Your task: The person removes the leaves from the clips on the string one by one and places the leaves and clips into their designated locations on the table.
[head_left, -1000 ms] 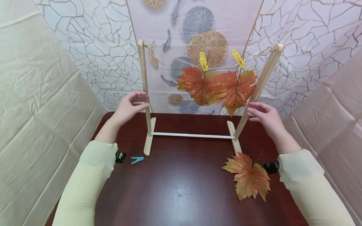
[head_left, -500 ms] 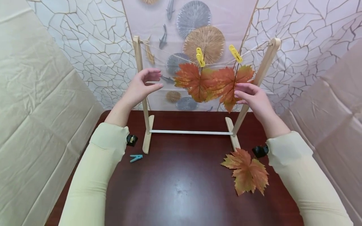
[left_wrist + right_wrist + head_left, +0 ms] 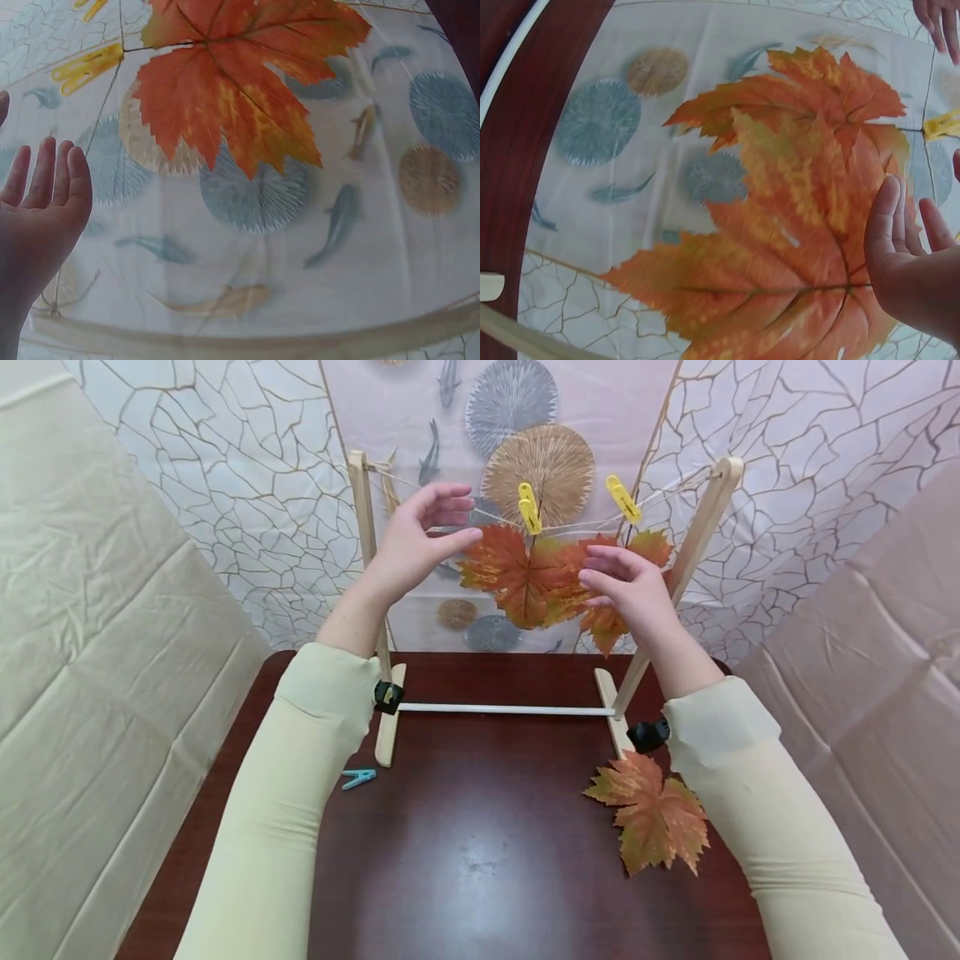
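Two orange maple leaves hang by yellow clothespins from a string tied between two wooden posts. The left leaf (image 3: 517,581) hangs under one yellow clothespin (image 3: 529,510); the right leaf (image 3: 604,628) overlaps it, under a second clothespin (image 3: 623,499). My left hand (image 3: 420,539) is raised left of the left leaf, near the string, fingers extended and thumb apart, holding nothing. In front of the right leaf is my right hand (image 3: 628,585), its fingers loosely bent and holding nothing. Whether it touches the leaf I cannot tell. In the left wrist view, the left hand (image 3: 45,202) is below a clothespin (image 3: 86,67).
A third maple leaf (image 3: 651,814) lies on the dark table (image 3: 480,860) below my right forearm. At the left lies a blue clothespin (image 3: 358,778). The stand has a white crossbar (image 3: 502,709) and wooden feet. Patterned cloth (image 3: 262,485) hangs behind.
Both hands have moved inward and up from beside the posts, the left toward the string and left leaf, the right in front of the right leaf. The view has shifted slightly.
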Demonstrator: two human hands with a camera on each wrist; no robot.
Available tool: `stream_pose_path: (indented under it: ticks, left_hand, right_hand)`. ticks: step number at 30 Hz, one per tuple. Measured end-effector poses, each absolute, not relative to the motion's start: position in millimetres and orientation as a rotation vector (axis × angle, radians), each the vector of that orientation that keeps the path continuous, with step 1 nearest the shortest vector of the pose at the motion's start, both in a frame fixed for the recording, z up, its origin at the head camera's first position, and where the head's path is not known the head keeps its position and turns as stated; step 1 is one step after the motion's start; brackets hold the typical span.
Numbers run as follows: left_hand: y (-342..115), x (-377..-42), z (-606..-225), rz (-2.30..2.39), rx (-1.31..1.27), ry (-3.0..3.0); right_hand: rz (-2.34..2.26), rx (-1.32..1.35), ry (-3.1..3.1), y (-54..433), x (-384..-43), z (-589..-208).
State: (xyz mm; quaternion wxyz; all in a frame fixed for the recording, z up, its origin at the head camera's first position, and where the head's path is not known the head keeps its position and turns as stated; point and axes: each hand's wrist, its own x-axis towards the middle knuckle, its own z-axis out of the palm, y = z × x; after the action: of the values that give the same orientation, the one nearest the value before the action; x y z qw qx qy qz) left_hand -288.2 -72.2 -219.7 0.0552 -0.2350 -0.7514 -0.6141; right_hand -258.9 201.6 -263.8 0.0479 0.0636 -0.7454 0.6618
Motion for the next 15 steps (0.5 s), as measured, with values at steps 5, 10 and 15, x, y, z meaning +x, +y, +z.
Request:
stream_pose_path:
  ticks: [5,10,15]
  left_hand:
    - [-59,-291,-214,-1.870,-0.743,-2.249]
    - [-47,-296,-210,-1.847,-0.704,-2.255]
    - [-33,-300,-204,-1.790,-0.667,-2.316]
  right_hand:
    - [2.060,0.191,-2.241,188,-262,-257]
    - [2.058,0.168,-2.236,173,-269,-252]
    - [2.086,0.087,-2.233,157,-277,-250]
